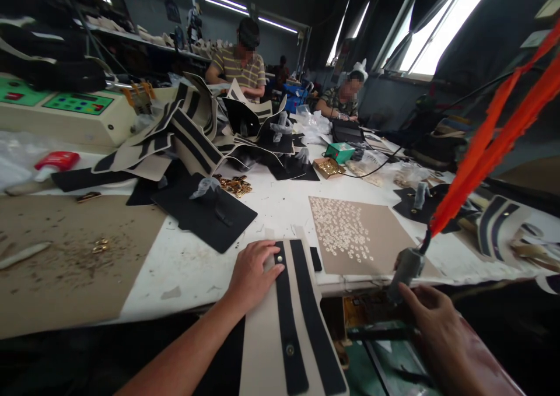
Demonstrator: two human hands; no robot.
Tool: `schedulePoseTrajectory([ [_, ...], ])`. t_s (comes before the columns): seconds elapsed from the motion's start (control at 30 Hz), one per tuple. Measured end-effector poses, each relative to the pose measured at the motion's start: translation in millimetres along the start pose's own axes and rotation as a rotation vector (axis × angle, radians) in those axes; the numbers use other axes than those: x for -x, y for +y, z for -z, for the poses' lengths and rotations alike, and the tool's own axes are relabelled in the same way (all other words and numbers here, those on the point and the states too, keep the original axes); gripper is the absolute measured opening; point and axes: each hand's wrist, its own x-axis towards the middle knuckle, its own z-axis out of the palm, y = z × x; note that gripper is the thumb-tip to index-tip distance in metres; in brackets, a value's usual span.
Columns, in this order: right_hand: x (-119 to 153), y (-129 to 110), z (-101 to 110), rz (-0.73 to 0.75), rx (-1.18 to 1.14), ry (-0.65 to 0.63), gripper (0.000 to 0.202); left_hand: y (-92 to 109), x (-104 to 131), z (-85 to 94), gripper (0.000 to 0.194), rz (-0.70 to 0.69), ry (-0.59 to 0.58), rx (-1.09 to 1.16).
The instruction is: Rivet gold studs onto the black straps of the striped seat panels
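My left hand (256,273) lies on the upper left edge of a beige panel (262,349) with two black strips. Its fingers rest on top, the thumb near a light-coloured metal snap (280,259) on the left strip. Farther down that strip sits another round metal fitting (289,350). The panel reaches over the table's front edge towards me. To the right, my right hand (437,320) is beside a grey cylindrical tool (406,272) hanging tilted from an orange strap (485,133). Thumb and fingers look apart, with a fingertip at the tool's lower end; the hand is partly blurred.
Many small pale rings lie on a brown board (389,227) right of the panel. A black panel (205,209), brass-coloured hardware (234,185) and stacked striped panels (196,142) lie behind. A green-topped machine (65,110) stands left. Two people work across the table.
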Motion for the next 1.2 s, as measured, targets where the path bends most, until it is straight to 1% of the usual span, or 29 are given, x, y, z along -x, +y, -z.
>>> schedulePoseTrajectory([
  [0.07,-5.8,3.4,-12.9,-0.055,-0.021,-0.069,0.070,1.1,0.8,-0.1,0.032,0.011,-0.004,0.009],
  [0.13,-8.3,-0.6,-21.3,-0.080,0.011,-0.138,0.062,2.5,1.2,0.2,0.030,0.023,-0.010,0.020],
  [0.2,-6.9,-11.6,-24.2,-0.096,0.057,-0.168,0.055,4.0,1.4,1.0,0.028,0.040,-0.018,0.029],
  [0.23,-4.2,-19.8,-24.1,-0.108,0.041,-0.165,0.054,4.8,1.4,1.4,0.028,0.049,-0.022,0.033],
  [0.27,-0.3,-29.8,-23.7,-0.114,-0.028,-0.162,0.053,5.5,1.3,1.9,0.028,0.056,-0.029,0.036],
  [0.33,11.5,-56.0,-23.8,-0.092,-0.254,-0.181,0.055,7.2,0.9,2.8,0.028,0.068,-0.043,0.041],
  [0.4,27.0,-90.8,-28.1,-0.006,-0.568,-0.282,0.060,8.9,0.1,3.9,0.029,0.079,-0.056,0.042],
  [0.43,35.5,-110.9,-32.5,0.046,-0.681,-0.341,0.061,9.7,-0.5,4.5,0.029,0.085,-0.058,0.043],
  [0.5,52.8,-153.6,-45.5,0.133,-0.983,-0.539,0.055,11.1,-1.5,5.6,0.029,0.096,-0.056,0.046],
  [0.57,69.4,-193.7,-62.6,0.208,-1.146,-0.664,0.040,11.8,-1.8,6.4,0.030,0.102,-0.052,0.053],
  [0.63,83.8,-224.5,-81.5,0.257,-1.222,-0.703,0.026,11.7,-1.3,6.5,0.032,0.106,-0.042,0.064],
  [0.7,94.6,-242.6,-99.5,0.302,-1.240,-0.710,0.024,11.0,0.0,5.9,0.034,0.105,-0.027,0.076],
  [0.77,100.9,-249.1,-114.3,0.350,-1.213,-0.713,0.026,10.0,1.4,5.1,0.035,0.095,-0.010,0.090],
  [0.9,103.8,-245.0,-130.9,0.408,-1.131,-0.714,0.028,8.3,2.1,4.5,0.035,0.079,-0.005,0.099],
  [1.13,102.5,-237.5,-137.1,0.441,-1.107,-0.708,0.027,9.1,0.6,6.6,0.034,0.084,-0.043,0.089],
  [1.2,101.3,-235.2,-137.2,0.481,-1.099,-0.721,0.024,9.5,0.9,6.8,0.033,0.084,-0.046,0.088],
])
